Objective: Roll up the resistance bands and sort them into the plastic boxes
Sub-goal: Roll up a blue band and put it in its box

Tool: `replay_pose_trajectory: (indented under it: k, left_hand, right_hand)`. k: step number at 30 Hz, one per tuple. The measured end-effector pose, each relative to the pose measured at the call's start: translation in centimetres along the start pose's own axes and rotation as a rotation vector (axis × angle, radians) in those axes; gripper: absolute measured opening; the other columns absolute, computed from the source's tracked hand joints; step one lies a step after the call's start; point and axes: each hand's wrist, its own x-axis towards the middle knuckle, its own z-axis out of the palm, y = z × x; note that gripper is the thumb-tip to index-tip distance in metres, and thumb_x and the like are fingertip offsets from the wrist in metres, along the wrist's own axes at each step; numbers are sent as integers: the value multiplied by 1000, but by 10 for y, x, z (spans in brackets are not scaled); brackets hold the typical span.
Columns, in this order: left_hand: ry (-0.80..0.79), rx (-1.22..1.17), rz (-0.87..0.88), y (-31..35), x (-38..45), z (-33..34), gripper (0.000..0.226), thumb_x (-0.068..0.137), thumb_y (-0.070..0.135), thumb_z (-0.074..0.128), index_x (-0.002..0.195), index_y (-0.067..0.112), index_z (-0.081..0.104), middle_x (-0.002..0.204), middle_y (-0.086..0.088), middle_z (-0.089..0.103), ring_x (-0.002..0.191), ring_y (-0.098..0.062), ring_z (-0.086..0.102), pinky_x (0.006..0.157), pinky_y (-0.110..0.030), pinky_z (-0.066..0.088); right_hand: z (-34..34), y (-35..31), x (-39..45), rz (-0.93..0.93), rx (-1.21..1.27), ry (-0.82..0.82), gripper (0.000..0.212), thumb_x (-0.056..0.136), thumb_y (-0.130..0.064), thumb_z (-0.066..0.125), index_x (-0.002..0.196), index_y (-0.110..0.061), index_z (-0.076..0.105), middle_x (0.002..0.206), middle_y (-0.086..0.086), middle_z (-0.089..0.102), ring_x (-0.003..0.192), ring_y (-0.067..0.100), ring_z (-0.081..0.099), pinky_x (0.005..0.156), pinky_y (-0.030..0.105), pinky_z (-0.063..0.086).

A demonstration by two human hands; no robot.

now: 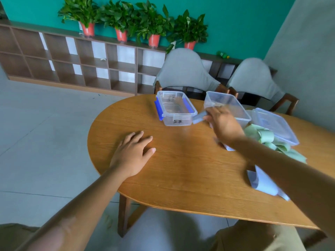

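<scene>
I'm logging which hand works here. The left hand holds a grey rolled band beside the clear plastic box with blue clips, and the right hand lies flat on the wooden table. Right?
Not quite: the hands are swapped. In the head view the right hand holds the grey rolled band beside the clear plastic box with blue clips, and the left hand lies flat on the oval wooden table.

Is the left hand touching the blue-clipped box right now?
Apart. The head view shows the left hand flat on the table, with bare wood between it and the blue-clipped box.
</scene>
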Motion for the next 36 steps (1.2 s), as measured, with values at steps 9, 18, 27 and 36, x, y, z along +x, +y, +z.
replay_pose_trajectory:
  k: [9, 18, 27, 36]
  left_hand:
    - [8, 26, -2, -2, 2, 2, 61, 97, 68, 25, 152, 45, 31, 165, 12, 21, 152, -17, 13, 119, -47, 21]
    - [15, 30, -1, -1, 2, 4, 61, 97, 69, 24, 153, 44, 31, 165, 11, 21, 152, -17, 13, 120, -46, 22]
    - [33, 51, -14, 1, 4, 4, 59, 97, 67, 27, 151, 45, 32, 163, 11, 24, 150, -18, 18, 117, -47, 24]
    - [52, 47, -26, 4, 4, 3, 58, 96, 66, 31, 149, 44, 35, 160, 11, 29, 147, -17, 21, 115, -45, 26]
  right_hand:
    - [-60, 75, 42, 26, -337, -50, 24, 102, -17, 55, 123, -7, 62, 120, 16, 56, 118, 35, 47, 90, 41, 44]
    - [-52, 82, 71, 140, -404, -132, 16, 98, -12, 58, 113, -11, 64, 113, 13, 61, 113, 30, 53, 80, 35, 45]
    - [-35, 74, 96, 244, -352, -166, 22, 92, -9, 68, 113, -5, 63, 107, 17, 66, 90, 32, 62, 72, 34, 49]
    - [-3, 82, 106, 287, -245, -255, 27, 94, -12, 65, 120, -6, 61, 108, 15, 65, 101, 32, 64, 90, 42, 55]
